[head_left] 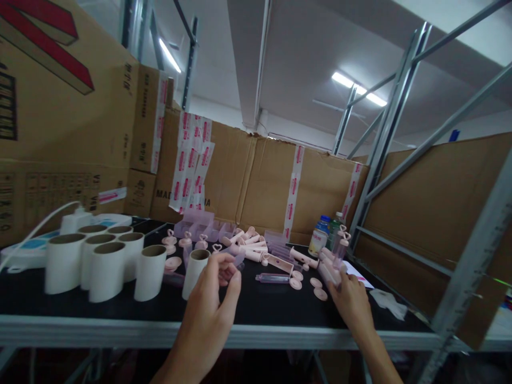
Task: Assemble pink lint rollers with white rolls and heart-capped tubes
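**Clear tube in the left, pink pieces in the right**

Left hand [212, 304] raised over the front edge of the desk [256, 306], fingers curled and pinching a small clear tube [232, 266] just beside a white paper roll [194, 272]. Right hand [352, 301] resting further right, closed around a bundle of pink pieces [328, 266]; exact finger hold blurred. More pink caps [316, 288] and another clear tube [272, 278] lying between the hands. Best kept low over the desk, with the tube held by its sides and steady, not squeezed, probably light and easy to crush or drop. Worth minding the upright rolls [104, 261] at the left, easy to topple.
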The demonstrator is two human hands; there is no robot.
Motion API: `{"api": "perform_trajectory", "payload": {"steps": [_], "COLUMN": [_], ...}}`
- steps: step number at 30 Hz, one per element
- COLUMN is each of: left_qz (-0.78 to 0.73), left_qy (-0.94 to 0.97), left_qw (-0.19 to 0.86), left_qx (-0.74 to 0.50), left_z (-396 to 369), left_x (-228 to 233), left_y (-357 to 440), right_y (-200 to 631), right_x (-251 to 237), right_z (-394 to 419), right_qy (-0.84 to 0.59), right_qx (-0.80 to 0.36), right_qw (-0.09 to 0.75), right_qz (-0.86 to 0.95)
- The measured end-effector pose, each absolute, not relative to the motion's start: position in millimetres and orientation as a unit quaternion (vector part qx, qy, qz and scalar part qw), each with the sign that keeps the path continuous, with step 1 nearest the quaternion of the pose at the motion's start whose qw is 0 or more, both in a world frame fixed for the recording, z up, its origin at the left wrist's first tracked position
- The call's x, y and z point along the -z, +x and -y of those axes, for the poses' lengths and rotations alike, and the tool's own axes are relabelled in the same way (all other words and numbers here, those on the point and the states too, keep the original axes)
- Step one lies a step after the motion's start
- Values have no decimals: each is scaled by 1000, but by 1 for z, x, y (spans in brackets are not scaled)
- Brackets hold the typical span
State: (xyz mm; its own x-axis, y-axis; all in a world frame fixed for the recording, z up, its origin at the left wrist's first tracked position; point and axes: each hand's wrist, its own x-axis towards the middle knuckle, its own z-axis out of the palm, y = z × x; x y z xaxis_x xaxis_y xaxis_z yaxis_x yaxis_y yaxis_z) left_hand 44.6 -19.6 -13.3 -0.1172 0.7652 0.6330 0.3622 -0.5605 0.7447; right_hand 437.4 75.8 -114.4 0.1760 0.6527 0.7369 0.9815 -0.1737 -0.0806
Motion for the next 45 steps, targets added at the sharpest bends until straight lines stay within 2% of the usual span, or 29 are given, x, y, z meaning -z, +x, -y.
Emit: {"api": "perform_trajectory", "payload": {"steps": [3,20,29,34,40,45], "left_qz": [-453,-518,-613,-650,-654,-667], "left_qy": [628,580,607,617,644,645], "left_qw": [134,63,-160,-170,-155,-143], "left_qx": [-618,-626,-479,-411,-364,-345], "left_z": [18,6,-3,-7,-16,-20], "left_x": [9,-7,-4,0,10,13], "left_y": [37,0,-12,-15,-17,-17], "right_y": [435,455,444,420,385,369], "right_x": [118,93,86,60,22,17], "right_z": [-75,-92,-84,-91,-163,-208], "right_qy": [-730,-686,-686,-669,-671,-705], "right_qx": [299,284,282,252,164,97], "right_qw": [257,253,275,273,195,148], "right_qz": [558,620,612,644,696,687]}}
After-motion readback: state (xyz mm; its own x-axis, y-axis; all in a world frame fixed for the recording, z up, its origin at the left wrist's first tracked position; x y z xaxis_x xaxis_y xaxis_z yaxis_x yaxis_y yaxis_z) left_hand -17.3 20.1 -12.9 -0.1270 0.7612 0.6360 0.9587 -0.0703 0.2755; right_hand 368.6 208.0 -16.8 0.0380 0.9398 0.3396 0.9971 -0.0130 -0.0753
